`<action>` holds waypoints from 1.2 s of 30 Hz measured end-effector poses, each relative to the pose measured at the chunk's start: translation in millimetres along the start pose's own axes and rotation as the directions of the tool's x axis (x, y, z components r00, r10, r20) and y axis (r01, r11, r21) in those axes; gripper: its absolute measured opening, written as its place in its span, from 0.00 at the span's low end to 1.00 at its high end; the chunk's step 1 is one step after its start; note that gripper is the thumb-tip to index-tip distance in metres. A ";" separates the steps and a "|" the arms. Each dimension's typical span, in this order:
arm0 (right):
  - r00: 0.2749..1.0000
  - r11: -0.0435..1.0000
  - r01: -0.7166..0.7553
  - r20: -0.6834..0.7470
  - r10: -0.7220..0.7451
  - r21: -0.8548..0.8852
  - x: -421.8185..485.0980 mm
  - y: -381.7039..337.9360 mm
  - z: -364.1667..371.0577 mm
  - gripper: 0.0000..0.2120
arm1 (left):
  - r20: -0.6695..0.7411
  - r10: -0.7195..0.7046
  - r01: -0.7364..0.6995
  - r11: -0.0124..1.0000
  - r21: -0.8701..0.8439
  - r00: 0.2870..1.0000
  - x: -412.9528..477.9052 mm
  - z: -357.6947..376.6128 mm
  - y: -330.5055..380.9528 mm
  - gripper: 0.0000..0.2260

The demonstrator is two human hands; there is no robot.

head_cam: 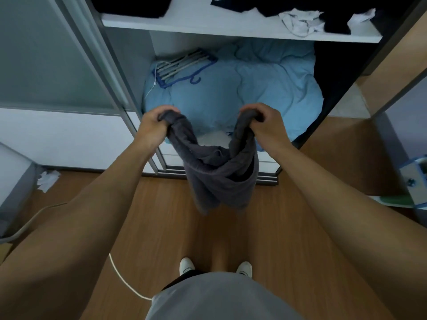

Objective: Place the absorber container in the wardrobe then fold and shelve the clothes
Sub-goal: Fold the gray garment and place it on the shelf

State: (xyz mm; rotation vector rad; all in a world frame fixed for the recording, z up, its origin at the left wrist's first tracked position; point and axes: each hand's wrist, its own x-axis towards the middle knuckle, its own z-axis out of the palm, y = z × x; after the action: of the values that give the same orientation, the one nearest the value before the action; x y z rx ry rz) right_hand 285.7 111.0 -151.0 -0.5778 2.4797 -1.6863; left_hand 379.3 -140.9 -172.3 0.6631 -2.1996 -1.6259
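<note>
Before the open wardrobe (129,72), left hand (153,122) and right hand (265,121), each grip clenched on dark grey garment (219,179)

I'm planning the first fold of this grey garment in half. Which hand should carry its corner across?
Probably either; slight edge to the right hand. Both hands grip top corners of the grey garment at like height, left hand beside the wardrobe door frame, which crowds it.

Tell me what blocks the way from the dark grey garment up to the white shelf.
Nothing visible. Both hands, left hand and right hand, hold the dark grey garment before the open wardrobe; the white shelf has bare middle space between clothes.
</note>
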 end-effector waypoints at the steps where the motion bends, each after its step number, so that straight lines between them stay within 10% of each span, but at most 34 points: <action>1: 0.998 0.999 0.051 0.048 -0.050 -0.018 0.3 -8.2 3.1 0.19 | 0.031 -0.005 0.006 0.999 -0.034 1.000 0.2 5.6 10.7 0.17; 12: 0.952 0.993 0.096 0.297 -0.072 -0.065 -2.2 -43.5 13.9 0.24 | 0.243 -0.063 0.106 0.980 -0.168 0.968 -7.6 57.2 69.1 0.06; 20: 0.987 0.994 0.014 0.162 0.004 -0.108 -5.1 -36.2 8.3 0.11 | 0.311 0.054 -0.006 0.988 -0.156 0.949 -17.6 49.3 64.9 0.09; 26: 0.996 1.000 0.000 0.090 0.002 -0.023 -13.7 -37.8 16.2 0.05 | 0.318 0.024 -0.135 0.933 0.332 0.948 -31.2 55.7 31.7 0.06; 31: 1.000 0.990 -0.007 0.020 0.010 -0.138 -17.0 -34.9 15.4 0.07 | 0.210 -0.215 0.064 0.826 0.559 0.954 -28.2 47.5 8.9 0.04; 36: 0.994 0.923 -0.067 0.050 0.092 -0.378 -29.3 -16.2 18.2 0.22 | 0.338 -0.590 0.383 0.770 0.511 0.734 -18.4 10.2 12.4 0.12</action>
State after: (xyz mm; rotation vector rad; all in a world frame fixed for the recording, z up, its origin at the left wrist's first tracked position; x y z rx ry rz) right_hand 322.0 100.3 -147.3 -0.5437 2.7513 -1.1450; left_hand 387.3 -119.6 -163.2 1.1637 -2.9856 -1.7166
